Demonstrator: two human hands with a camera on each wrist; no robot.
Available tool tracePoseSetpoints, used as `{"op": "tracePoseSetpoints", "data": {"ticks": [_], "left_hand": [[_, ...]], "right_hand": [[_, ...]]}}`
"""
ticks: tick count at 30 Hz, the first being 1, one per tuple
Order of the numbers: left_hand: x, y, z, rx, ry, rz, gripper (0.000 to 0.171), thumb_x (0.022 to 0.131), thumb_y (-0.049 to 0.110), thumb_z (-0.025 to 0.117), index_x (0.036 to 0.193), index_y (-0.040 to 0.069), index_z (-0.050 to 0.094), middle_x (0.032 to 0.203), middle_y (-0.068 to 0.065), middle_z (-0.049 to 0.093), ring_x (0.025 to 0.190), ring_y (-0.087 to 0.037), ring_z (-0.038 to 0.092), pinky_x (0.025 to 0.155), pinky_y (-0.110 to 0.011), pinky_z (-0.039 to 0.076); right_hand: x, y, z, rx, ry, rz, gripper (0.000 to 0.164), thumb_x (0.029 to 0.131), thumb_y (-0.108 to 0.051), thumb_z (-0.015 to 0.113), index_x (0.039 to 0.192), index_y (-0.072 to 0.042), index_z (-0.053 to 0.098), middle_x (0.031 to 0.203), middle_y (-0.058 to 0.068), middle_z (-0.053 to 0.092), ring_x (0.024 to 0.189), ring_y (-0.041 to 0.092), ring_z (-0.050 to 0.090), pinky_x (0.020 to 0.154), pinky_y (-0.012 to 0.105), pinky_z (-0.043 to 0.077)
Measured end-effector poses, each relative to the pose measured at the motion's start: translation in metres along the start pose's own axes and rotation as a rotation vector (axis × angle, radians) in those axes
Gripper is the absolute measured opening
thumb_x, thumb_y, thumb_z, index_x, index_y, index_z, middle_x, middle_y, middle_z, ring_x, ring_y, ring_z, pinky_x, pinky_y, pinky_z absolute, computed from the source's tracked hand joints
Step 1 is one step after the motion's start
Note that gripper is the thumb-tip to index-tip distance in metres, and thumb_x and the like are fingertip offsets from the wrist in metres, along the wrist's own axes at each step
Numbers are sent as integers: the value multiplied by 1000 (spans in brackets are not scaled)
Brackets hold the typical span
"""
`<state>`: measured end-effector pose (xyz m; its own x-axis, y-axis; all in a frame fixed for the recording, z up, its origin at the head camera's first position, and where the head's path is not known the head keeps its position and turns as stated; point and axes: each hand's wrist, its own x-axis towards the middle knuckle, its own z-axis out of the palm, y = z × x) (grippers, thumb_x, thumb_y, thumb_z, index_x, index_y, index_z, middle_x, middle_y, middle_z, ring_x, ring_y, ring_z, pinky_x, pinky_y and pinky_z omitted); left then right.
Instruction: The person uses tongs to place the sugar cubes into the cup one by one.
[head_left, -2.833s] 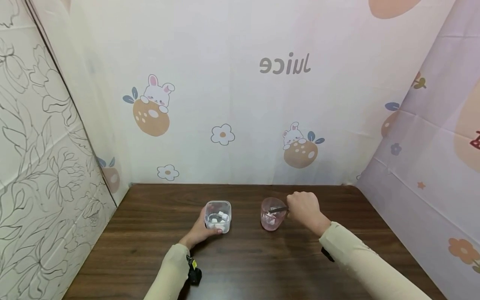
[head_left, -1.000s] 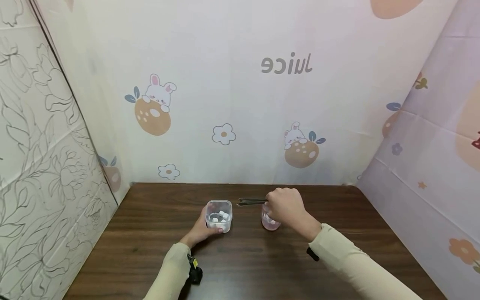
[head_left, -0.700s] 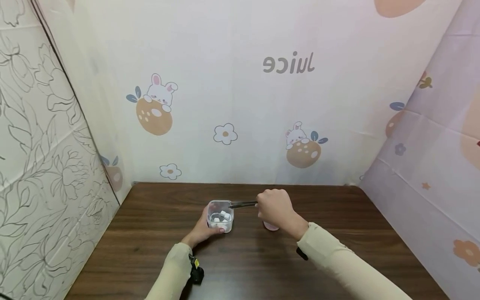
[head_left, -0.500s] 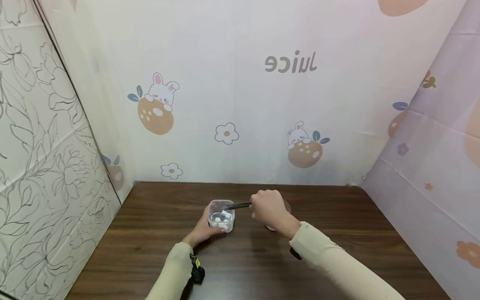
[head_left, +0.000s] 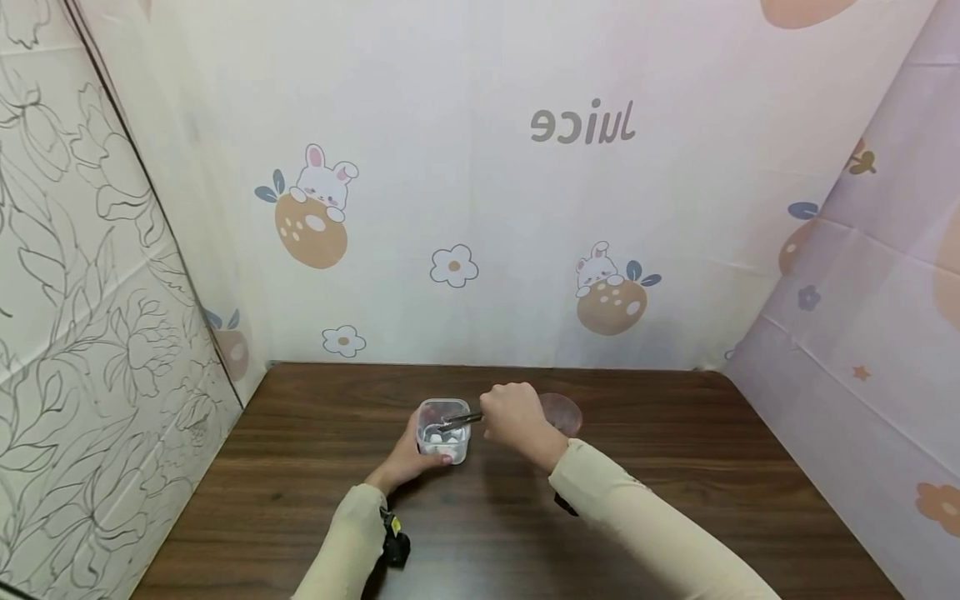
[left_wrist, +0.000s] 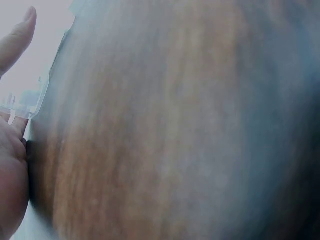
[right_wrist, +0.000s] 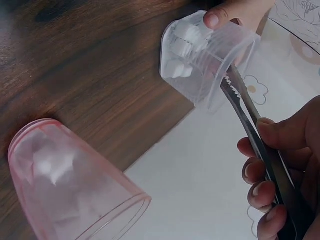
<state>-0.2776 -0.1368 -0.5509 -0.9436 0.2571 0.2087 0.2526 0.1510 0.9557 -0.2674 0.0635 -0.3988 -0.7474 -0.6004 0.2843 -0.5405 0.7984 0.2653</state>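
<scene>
My left hand (head_left: 405,462) grips a clear square plastic container (head_left: 442,401), with fingers along its far side and the thumb at the front. Several small white cubes (right_wrist: 179,69) lie at its bottom. My right hand (head_left: 517,423) holds dark metal tongs (right_wrist: 267,155), the thumb on one arm and curled fingers on the other. Their serrated tips are slightly apart and reach the container's mouth; no cube shows between them. Behind the right hand in the head view stands a pink see-through cup (right_wrist: 75,185), holding white pieces (right_wrist: 52,165).
A dark wood-grain table (head_left: 465,542) carries everything. Patterned cloth (head_left: 450,150) hangs along its back and sides. Cup and container stand a short way apart, and the right forearm (head_left: 637,521) crosses the table's right front.
My right hand has carried the tongs from the pink cup leftward, and their tips have come down into the container's mouth. The left hand keeps its hold on the container.
</scene>
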Motion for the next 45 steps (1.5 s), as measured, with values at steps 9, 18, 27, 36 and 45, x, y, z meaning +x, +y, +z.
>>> {"op": "tracePoseSetpoints", "data": {"ticks": [9,18,27,36,45], "left_hand": [[-2,6,-1,-33,-4,-14,100,61,4,79,138,8,15,134,-22,30,120,-35,31,98,-48,19],[-7,32,-2,-62,-39,9,96,63,-4,75,136,-3,12,132,-30,27,118,-43,29,97,-52,20],[-7,32,-2,-51,-49,-7,97,63,-3,75,137,-2,11,133,-30,26,119,-43,28,96,-53,20],[-7,32,-2,-29,-41,-46,99,63,1,76,137,-1,11,134,-28,27,120,-40,29,98,-49,20],[-7,30,-2,-34,-42,-40,99,64,1,76,138,0,10,135,-27,26,121,-40,28,98,-49,19]], "right_hand": [[8,-10,7,-23,14,-50,21,50,-26,73,49,-20,52,48,-5,50,40,12,43,37,31,35],[12,-16,9,-67,47,-71,20,50,-27,72,49,-20,52,47,-4,50,39,13,43,36,31,34],[19,-17,16,-94,29,-76,21,54,-32,72,52,-18,56,49,-3,52,40,13,44,37,31,35],[19,-18,18,-102,17,-75,23,55,-31,72,50,-19,54,49,-4,52,40,12,45,36,30,35],[17,-17,21,-116,36,-88,23,56,-34,72,52,-19,55,50,-3,52,40,13,44,36,31,35]]}}
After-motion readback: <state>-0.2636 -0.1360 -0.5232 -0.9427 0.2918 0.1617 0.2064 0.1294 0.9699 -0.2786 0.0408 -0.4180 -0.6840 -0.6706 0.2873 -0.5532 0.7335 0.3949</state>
